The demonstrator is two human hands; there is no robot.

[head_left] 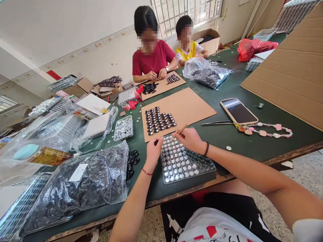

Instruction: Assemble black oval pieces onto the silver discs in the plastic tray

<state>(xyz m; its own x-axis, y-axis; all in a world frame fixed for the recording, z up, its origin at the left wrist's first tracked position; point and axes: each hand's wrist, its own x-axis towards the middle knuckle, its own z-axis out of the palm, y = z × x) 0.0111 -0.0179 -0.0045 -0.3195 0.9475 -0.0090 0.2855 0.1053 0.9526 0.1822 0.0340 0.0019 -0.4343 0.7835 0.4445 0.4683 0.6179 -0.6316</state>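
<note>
On the green table (pixel 227 134), rows of small black oval pieces (pixel 158 120) fill only the left part of the brown cardboard sheet (pixel 191 106), while the right hand (pixel 191 138) grips a thin wooden stick (pixel 182 129) and the left hand (pixel 153 150) pinches something over the clear plastic tray of round silver studs (pixel 185 164), most cells full.

Both forearms reach forward from the near edge. The left hand (pixel 153 150) is curled, fingertips pinched together. The right hand (pixel 191 138), just right of it, is closed in a pen-like grip.
</note>
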